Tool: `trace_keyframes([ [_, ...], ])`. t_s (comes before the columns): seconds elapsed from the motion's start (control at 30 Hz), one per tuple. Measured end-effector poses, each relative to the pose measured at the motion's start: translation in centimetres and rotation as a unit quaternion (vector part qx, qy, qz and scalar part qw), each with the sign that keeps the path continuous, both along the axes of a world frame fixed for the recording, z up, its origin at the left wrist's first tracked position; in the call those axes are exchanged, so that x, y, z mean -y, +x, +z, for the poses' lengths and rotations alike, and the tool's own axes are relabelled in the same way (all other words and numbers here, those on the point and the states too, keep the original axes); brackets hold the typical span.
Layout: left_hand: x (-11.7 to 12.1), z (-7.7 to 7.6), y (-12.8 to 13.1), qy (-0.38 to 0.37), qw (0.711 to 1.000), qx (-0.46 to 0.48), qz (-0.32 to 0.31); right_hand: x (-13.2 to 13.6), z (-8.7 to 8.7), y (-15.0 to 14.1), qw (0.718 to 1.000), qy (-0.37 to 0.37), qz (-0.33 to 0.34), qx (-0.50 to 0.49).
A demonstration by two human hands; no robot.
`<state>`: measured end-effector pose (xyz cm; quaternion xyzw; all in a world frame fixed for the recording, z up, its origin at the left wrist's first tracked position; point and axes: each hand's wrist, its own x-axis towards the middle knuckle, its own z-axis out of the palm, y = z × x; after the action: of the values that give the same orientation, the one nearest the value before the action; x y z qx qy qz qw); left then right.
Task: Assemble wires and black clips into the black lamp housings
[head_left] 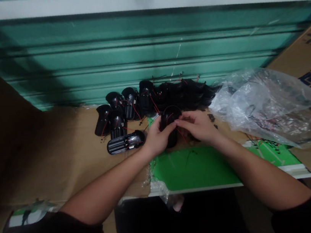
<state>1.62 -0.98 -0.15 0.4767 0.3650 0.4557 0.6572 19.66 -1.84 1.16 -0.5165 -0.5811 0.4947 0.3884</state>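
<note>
the fingers (171, 126) of both hands curl closed around a black oval plastic casing (168, 115) trailing thin red wires, gripping it from either side, just in front of a cluster of similar black plastic casings (147, 98). the left hand (157, 139) is beside a black casing lying on its side (126, 142), the right hand (197, 126) nearest a crumpled clear plastic bag (270, 108). below them lie a flat green board (193, 169) and a brown cardboard sheet (62, 152).
</note>
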Motion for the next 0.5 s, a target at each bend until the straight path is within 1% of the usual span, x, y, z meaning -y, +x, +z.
trace_keyframes([
  [0.07,-0.1,0.0,-0.1,-0.001,1.000,-0.010,0.001,-0.1,0.4,0.2,0.999,-0.019,0.024,-0.012],
  [0.13,-0.2,0.1,-0.1,-0.032,0.999,-0.017,0.006,-0.2,0.8,0.5,0.999,-0.013,0.034,0.002],
  [0.17,-0.2,0.2,-0.2,-0.063,0.998,-0.016,0.005,-0.3,1.0,0.8,0.999,0.004,0.028,0.025],
  [0.23,-0.1,0.5,-0.2,-0.138,0.990,-0.008,-0.008,-0.4,1.2,1.7,0.993,0.067,0.003,0.101],
  [0.3,0.0,0.9,-0.3,-0.196,0.980,0.006,-0.018,-0.7,1.4,3.0,0.974,0.131,-0.004,0.185],
  [0.33,0.0,1.0,-0.4,-0.211,0.977,0.011,-0.018,-0.7,1.5,3.7,0.965,0.135,0.014,0.223],
  [0.4,-0.1,1.1,-0.5,-0.230,0.973,0.018,-0.015,-0.9,1.7,4.9,0.946,0.118,0.067,0.296],
  [0.5,-0.2,0.9,-0.7,-0.247,0.968,0.034,-0.026,-0.9,2.3,5.8,0.913,0.098,0.132,0.373],
])
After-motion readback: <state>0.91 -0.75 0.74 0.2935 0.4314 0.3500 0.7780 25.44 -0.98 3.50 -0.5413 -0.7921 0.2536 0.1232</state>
